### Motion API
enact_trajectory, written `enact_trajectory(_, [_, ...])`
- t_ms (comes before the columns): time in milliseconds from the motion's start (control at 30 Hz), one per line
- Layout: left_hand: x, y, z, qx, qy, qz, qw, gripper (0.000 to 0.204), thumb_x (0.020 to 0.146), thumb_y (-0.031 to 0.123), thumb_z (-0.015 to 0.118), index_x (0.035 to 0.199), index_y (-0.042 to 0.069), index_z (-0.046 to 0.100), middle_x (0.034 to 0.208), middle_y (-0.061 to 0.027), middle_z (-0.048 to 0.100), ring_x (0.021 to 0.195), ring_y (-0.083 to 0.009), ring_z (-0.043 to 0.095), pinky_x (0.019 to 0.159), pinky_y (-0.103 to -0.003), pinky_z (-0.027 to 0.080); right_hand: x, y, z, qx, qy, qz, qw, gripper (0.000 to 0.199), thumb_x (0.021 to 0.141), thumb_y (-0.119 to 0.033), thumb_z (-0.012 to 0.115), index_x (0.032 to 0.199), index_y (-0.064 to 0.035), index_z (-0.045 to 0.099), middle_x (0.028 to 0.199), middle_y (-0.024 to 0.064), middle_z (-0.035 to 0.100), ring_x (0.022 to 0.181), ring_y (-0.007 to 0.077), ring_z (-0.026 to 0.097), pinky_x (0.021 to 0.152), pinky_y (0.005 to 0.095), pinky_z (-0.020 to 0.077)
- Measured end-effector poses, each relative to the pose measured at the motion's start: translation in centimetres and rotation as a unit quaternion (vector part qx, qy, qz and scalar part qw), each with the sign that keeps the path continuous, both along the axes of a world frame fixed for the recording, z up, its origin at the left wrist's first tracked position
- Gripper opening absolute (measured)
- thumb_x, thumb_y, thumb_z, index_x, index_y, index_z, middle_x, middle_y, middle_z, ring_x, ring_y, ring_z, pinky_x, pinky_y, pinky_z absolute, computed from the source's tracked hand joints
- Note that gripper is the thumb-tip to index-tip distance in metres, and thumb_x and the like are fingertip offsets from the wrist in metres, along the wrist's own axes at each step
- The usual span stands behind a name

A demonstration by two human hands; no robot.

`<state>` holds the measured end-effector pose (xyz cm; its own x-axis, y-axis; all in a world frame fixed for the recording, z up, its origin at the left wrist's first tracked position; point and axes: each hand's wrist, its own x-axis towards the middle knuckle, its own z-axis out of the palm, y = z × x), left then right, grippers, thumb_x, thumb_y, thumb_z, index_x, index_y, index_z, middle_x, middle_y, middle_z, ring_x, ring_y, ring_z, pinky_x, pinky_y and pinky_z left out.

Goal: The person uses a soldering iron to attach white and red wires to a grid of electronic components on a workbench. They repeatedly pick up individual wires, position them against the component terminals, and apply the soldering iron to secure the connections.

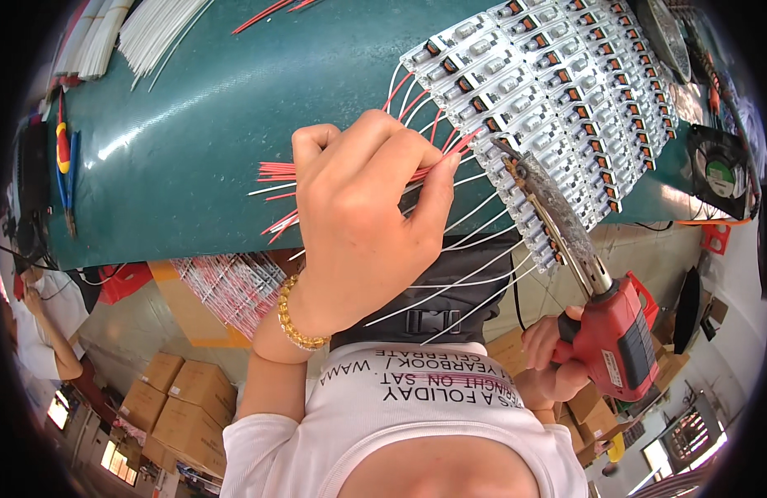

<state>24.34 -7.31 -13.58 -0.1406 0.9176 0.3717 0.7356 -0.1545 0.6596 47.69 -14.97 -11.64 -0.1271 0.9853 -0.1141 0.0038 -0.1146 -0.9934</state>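
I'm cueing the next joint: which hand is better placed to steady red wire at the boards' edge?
Likely the left hand: its fingers pinch red wire beside the circuit boards; the right hand holds the soldering gun.

The left hand [362, 212] hides the middle of the red wires [277, 171]; the soldering gun [617, 344] covers part of the right hand [562, 383]. The upper edge crops the circuit-board panel [537, 95] and white wire bundle [161, 29].

Open stretch of green tabletop [180, 158] left of my left hand [371, 191], passable beyond protruding red wires [277, 168]. Right of hand, passage obstructed: soldering gun [609, 328] in my right hand [553, 382] slants across near edge of board panel [557, 91]. White wires [440, 287] span space between panel and my shirtfront [350, 415]
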Motion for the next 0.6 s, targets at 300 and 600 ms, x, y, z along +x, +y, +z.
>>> enact_trajectory(300, [-0.2,-0.2,-0.1,0.000,-0.031,0.014,0.999,0.015,0.077,0.007,0.070,0.070,0.006,0.057,0.064,0.0000,0.052,0.053,-0.0120,0.034,0.064,-0.026,0.030,5.3,-3.3,-4.1,0.031,-0.063,-0.031,0.997,0.073,0.082,-0.057,0.058,0.115,0.0065,0.044,0.047,-0.0010,0.044,0.038,0.0112,0.042,0.040,0.0255,0.0345])
enact_trajectory(600, [0.1,-0.2,-0.6,0.004,-0.014,0.008,1.000,0.017,0.074,0.008,0.069,0.068,0.007,0.054,0.063,-0.0020,0.050,0.055,-0.0202,0.044,0.066,-0.034,0.029,0.8,-0.8,-1.4,0.011,0.026,-0.018,0.999,0.069,0.082,-0.056,0.060,0.111,0.0046,0.044,0.048,0.0001,0.043,0.038,0.0127,0.042,0.041,0.0263,0.0357])
